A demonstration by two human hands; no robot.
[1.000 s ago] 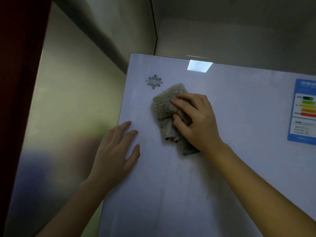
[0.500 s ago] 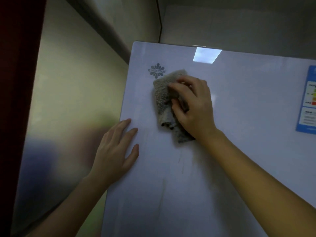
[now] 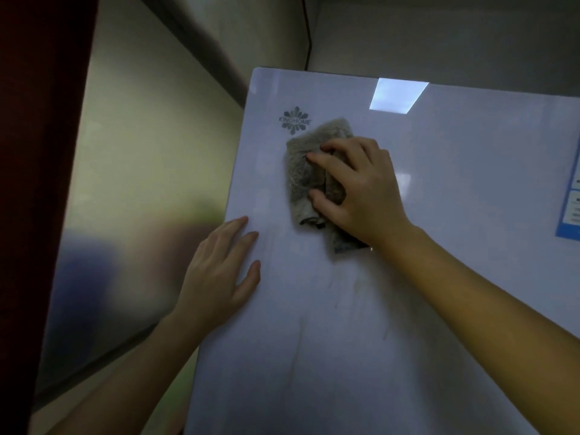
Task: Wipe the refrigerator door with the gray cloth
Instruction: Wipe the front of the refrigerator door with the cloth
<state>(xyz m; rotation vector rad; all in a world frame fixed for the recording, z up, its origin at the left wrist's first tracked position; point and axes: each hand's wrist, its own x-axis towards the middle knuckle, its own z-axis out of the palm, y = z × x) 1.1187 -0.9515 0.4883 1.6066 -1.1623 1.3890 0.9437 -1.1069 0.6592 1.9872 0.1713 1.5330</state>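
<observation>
- While the right hand [image 3: 361,196] presses the bunched gray cloth [image 3: 309,171] on the refrigerator door [image 3: 439,246], fingers curled over it, the logo [image 3: 295,120] sits just above-left.
- Left hand [image 3: 219,265] lies flat at the door's left edge, fingers slightly spread.
- A blue label [image 3: 569,211] sits at the right; between is bare door.

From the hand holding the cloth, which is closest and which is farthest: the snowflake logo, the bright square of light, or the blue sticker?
Measured from the right hand on the gray cloth, in the head view:
1. The snowflake logo, just up and to the left, beside the cloth's top edge.
2. The bright light reflection, higher up near the door's top.
3. The blue sticker, far off at the right edge.
</observation>
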